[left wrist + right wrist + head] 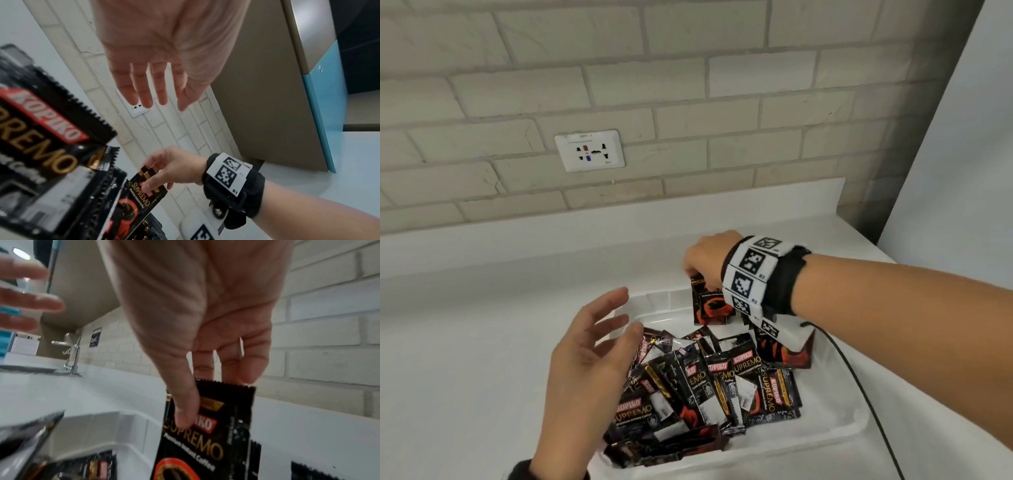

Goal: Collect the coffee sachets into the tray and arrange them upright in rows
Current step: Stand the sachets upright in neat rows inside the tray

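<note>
A white tray (835, 435) on the counter holds a loose heap of several black Kopiko Supremo coffee sachets (709, 387). At the tray's far side my right hand (703, 262) pinches the top of an upright sachet (710, 305), thumb on its front (186, 417), fingers behind it. More sachets stand upright beside it under my right wrist (787, 353). My left hand (599, 346) hovers open, fingers spread, above the heap's left side and holds nothing. The left wrist view shows the same pinched sachet (139, 199) and my open left hand (152, 94).
The tray sits on a white counter (482, 342) against a brick wall with a socket plate (589, 150). A black cable (866, 394) runs along the tray's right side. A tap (72, 356) stands far off on the counter.
</note>
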### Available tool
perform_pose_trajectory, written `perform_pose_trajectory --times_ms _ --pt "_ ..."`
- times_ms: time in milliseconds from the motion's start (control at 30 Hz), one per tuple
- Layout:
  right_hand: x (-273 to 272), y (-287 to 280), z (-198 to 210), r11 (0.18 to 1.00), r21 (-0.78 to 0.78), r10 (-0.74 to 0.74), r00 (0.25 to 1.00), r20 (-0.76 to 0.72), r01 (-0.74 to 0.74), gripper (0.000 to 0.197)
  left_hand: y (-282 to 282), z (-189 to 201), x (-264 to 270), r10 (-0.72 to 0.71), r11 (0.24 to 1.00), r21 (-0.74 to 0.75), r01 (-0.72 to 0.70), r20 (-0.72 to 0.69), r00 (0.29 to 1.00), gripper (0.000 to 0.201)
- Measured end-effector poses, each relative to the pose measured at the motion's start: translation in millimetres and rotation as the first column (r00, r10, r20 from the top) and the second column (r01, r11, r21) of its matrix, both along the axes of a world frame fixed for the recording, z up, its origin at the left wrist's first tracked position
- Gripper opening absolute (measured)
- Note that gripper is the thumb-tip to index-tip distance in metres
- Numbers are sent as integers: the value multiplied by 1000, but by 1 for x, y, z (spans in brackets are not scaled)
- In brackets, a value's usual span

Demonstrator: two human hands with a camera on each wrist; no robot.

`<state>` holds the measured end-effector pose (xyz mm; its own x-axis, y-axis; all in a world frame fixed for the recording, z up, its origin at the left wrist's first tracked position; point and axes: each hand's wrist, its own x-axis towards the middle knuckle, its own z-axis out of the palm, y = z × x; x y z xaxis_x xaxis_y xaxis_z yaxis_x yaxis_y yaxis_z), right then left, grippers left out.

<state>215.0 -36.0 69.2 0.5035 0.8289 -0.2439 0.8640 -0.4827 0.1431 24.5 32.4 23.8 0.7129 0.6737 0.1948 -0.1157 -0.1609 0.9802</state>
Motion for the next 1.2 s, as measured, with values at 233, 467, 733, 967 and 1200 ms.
perform_pose_trajectory --times_ms 233,467,733,967,1200 --pt "4 12 -23 996 -58 67 996 55 -63 27 12 4 11 -110 981 137 134 -175 978 31" --pt "10 11 -33 994 -81 80 996 39 -77 23 20 16 55 -175 903 282 324 -447 877 36" --pt "23 0 -11 997 72 -34 998 -47 37 36 19 -7 107 -143 862 253 439 -710 690 73" --pt "47 -21 10 977 43 -203 975 -92 208 39 8 -5 134 -77 803 262 535 -845 529 70" --pt "41 -13 -4 983 -15 -182 973 -142 182 42 2 -10 143 -15 795 284 536 -874 486 50"
